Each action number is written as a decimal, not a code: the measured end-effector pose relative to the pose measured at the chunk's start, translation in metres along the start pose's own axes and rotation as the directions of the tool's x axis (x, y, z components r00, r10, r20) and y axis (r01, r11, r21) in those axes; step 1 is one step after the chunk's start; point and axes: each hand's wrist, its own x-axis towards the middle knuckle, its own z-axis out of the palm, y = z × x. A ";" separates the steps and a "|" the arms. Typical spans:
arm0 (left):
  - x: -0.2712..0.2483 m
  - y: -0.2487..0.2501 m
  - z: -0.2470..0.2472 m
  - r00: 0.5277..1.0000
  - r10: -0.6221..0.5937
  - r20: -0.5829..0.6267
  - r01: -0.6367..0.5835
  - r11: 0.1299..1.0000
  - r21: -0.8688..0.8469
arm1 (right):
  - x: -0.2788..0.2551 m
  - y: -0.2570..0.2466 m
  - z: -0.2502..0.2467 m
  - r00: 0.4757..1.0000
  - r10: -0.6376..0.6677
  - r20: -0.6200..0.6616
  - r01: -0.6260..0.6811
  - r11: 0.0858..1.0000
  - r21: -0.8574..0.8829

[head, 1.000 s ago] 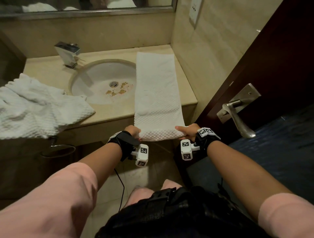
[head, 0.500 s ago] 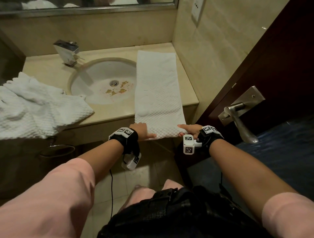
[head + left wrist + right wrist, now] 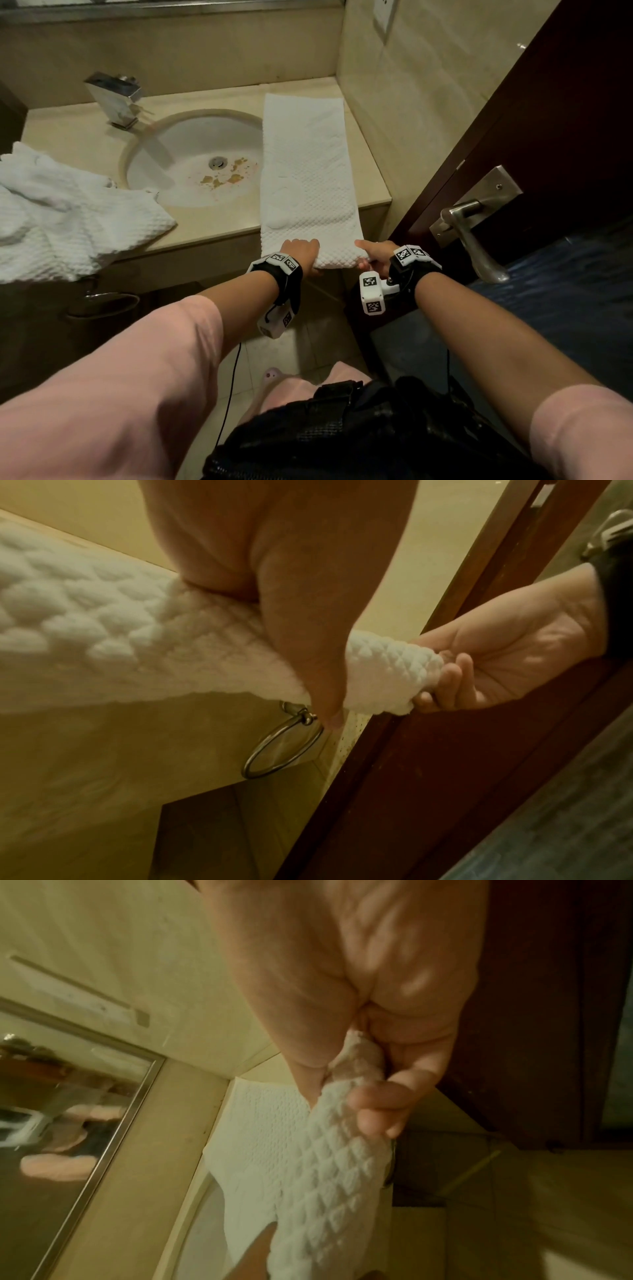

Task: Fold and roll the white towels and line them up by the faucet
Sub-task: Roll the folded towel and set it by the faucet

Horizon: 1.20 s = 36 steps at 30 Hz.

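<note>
Since a second ago the hanging near end of the folded towel (image 3: 306, 178) has been turned up into a first small roll, and both hands have shifted from pinching the corners to curling over that roll. The towel lies as a long strip on the counter (image 3: 219, 219) to the right of the sink (image 3: 191, 161), its far end near the back wall and its rolled near end just past the counter's front edge, between the two hands. The left hand (image 3: 301, 251) grips the roll's left end, fingers curled over the top. The right hand (image 3: 375, 255) holds the right end, thumb on top and fingers wrapped beneath; in the right wrist view the cloth seems bunched inside the palm, though blur makes this uncertain. A heap of loose towels (image 3: 65, 212) lies on the counter's left side, overhanging the edge, well apart from the faucet (image 3: 114, 97) behind the sink. A metal ring (image 3: 282, 746) hangs below the counter front. The dark door (image 3: 548, 137) with its lever handle (image 3: 476, 229) stands just right of the right hand.
</note>
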 end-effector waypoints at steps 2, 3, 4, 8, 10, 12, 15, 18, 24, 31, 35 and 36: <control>0.003 0.001 -0.004 1.000 -0.005 0.031 0.005 1.000 0.011 | 0.001 0.001 0.000 1.000 -0.005 -0.018 0.004 0.999 -0.036; 0.004 0.001 -0.005 0.999 -0.007 0.043 0.006 1.000 0.015 | -0.001 0.000 0.001 1.000 -0.001 -0.018 0.000 0.997 -0.078; 0.004 0.002 -0.006 0.998 -0.011 0.057 0.010 1.000 0.013 | -0.004 -0.002 0.003 1.000 -0.001 -0.022 -0.003 0.988 -0.156; 0.007 0.000 -0.008 0.995 -0.023 0.094 0.024 1.000 -0.011 | -0.017 -0.016 0.009 0.967 -0.197 -0.165 0.030 0.724 -0.689; 0.008 -0.002 -0.011 0.994 -0.030 0.108 0.033 0.999 -0.027 | -0.027 -0.020 0.012 0.923 -0.378 -0.073 0.162 0.555 -0.816; 0.009 -0.001 -0.015 0.992 -0.048 0.118 0.050 0.999 -0.020 | -0.035 -0.021 0.017 0.872 -0.475 0.120 0.343 0.417 -0.842; 0.012 0.000 -0.020 0.990 -0.092 0.109 0.088 0.995 0.042 | -0.040 -0.014 0.032 0.795 -0.520 0.313 0.473 0.208 -0.856; 0.013 0.000 -0.025 0.991 -0.085 0.107 0.080 0.995 0.051 | -0.034 -0.001 0.043 0.764 -0.551 0.335 0.454 0.090 -0.886; 0.013 -0.005 -0.025 0.992 -0.015 0.128 0.010 0.999 0.044 | -0.023 -0.001 0.057 0.739 -0.597 0.312 0.370 -0.027 -0.929; -0.002 -0.003 -0.012 0.998 -0.039 -0.058 0.037 0.998 -0.048 | -0.017 -0.020 0.064 0.794 -0.479 0.375 0.355 -0.135 -0.925; -0.008 0.008 -0.009 0.977 -0.036 -0.212 0.042 0.999 0.023 | -0.015 -0.031 0.062 0.816 -0.436 0.379 0.319 -0.207 -0.925; -0.006 0.008 -0.005 0.976 -0.011 -0.216 0.014 1.000 0.010 | -0.015 -0.032 0.062 0.820 -0.431 0.377 0.307 -0.225 -0.925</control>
